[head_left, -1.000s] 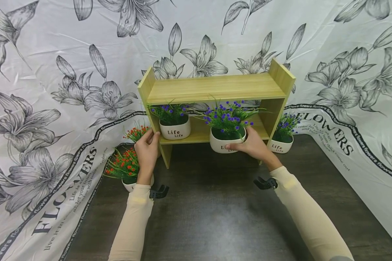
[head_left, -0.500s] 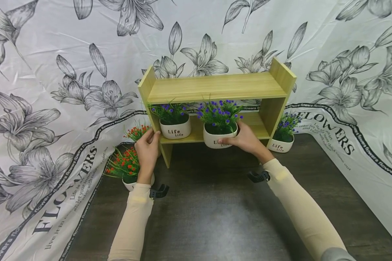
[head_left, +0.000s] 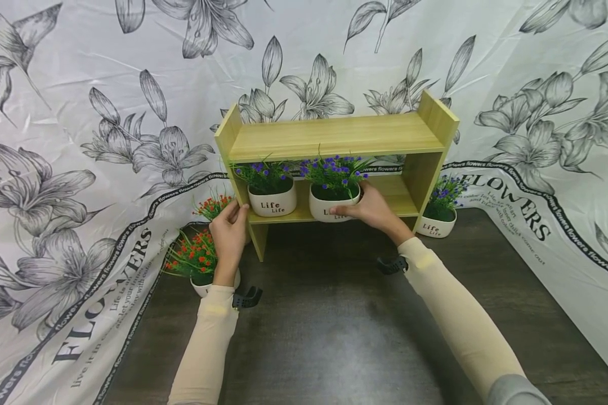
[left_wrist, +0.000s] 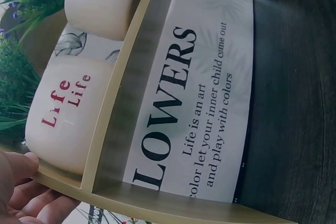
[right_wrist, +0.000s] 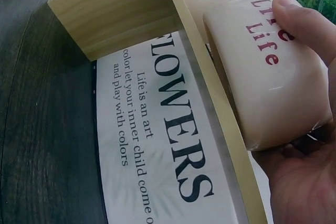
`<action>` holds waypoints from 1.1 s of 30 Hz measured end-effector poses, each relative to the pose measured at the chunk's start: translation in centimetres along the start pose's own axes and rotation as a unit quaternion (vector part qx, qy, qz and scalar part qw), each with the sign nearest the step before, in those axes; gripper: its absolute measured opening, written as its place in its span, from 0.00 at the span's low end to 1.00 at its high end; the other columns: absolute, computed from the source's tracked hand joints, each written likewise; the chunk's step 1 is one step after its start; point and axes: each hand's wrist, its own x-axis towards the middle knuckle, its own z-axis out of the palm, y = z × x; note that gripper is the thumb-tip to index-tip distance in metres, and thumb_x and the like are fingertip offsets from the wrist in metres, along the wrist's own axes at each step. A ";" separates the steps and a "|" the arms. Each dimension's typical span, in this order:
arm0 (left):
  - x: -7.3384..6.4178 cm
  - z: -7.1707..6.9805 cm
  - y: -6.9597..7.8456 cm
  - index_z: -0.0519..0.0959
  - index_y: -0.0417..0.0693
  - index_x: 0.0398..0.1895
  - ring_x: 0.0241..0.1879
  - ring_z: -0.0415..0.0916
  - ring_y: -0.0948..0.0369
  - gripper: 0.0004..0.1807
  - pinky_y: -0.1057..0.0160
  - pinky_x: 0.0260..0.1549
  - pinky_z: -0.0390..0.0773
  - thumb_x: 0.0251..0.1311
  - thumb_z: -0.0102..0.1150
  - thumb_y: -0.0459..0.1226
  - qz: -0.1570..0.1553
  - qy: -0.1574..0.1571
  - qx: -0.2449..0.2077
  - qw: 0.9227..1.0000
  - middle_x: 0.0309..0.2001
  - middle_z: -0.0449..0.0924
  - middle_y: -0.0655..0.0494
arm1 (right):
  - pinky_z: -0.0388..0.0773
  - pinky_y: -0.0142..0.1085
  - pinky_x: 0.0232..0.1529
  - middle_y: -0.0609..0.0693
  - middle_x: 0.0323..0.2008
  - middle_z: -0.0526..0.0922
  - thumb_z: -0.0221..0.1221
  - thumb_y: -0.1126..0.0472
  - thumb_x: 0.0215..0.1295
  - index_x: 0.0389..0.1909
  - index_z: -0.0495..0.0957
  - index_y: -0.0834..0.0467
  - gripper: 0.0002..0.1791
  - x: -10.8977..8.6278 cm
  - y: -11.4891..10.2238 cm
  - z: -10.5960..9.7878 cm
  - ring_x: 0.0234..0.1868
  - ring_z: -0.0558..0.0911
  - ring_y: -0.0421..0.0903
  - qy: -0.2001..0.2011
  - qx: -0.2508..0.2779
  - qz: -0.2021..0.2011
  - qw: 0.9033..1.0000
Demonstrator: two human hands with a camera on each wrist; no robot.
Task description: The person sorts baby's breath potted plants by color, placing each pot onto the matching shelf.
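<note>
my right hand (head_left: 372, 208) grips the flowerpot (head_left: 323, 205), thumb across its front, at the front edge of the lower board (head_left: 401, 201); base contact: cannot tell. my left hand (head_left: 228, 228) pinches the side of the shelf (head_left: 329, 134). method, i judge: keep level, clear the neighbouring pot (head_left: 272, 203), settle the base before loosening my thumb

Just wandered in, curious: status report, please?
Right hand gripping flowerpot at front of shelf. Left hand holding shelf's side. Second pot alongside, apart, not blocking.
</note>
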 end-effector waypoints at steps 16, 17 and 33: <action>-0.1 0.1 0.0 0.87 0.44 0.62 0.55 0.89 0.50 0.18 0.55 0.54 0.87 0.73 0.68 0.39 -0.003 0.001 -0.002 1.000 0.56 0.88 0.39 | 0.83 0.56 0.62 0.57 0.65 0.81 0.81 0.38 0.51 0.81 0.63 0.57 0.61 2.2 0.1 0.9 0.60 0.85 0.55 0.000 -0.007 0.013 1.000; -0.1 0.1 -0.1 0.87 0.44 0.62 0.55 0.89 0.50 0.18 0.55 0.54 0.87 0.73 0.68 0.39 -0.003 0.001 -0.002 1.000 0.56 0.88 0.39 | 0.83 0.56 0.62 0.57 0.65 0.81 0.81 0.38 0.51 0.81 0.62 0.58 0.61 2.3 0.1 0.9 0.60 0.85 0.56 -0.002 -0.006 0.016 1.000; 0.1 0.1 -0.2 0.87 0.45 0.62 0.55 0.89 0.51 0.17 0.55 0.53 0.87 0.74 0.67 0.39 -0.006 0.003 -0.014 1.000 0.56 0.88 0.40 | 0.78 0.58 0.68 0.61 0.70 0.76 0.78 0.47 0.60 0.88 0.44 0.54 0.66 3.3 0.0 0.9 0.66 0.82 0.59 -0.044 0.035 0.026 0.998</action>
